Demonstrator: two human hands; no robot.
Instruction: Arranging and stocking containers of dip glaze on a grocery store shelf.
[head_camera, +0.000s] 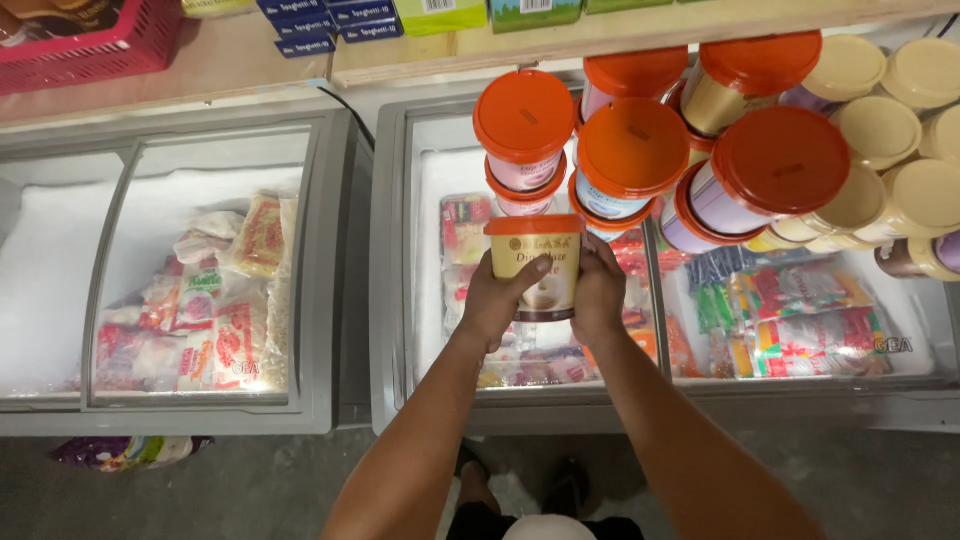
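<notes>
I hold a tan tub (535, 265) upright between both hands over the right freezer (395, 260), my left hand (497, 300) and right hand (598, 295) with fingers pressed to its sides. The stacked orange-lidded tubs (640, 150) lean just beyond it; a bump could topple them, I judge. My hands hide the tub's base, and frost blurs the packets (800, 320) below.

Two chest freezers stand side by side. The right freezer (385, 300), frame centre, bears stacked orange-lidded tubs (630, 150) and cream-lidded tubs (880, 125) on its glass top. The left freezer (325, 300) bears nothing visible. Wooden shelf (230, 60), upper left, carries a pink basket (90, 45).
</notes>
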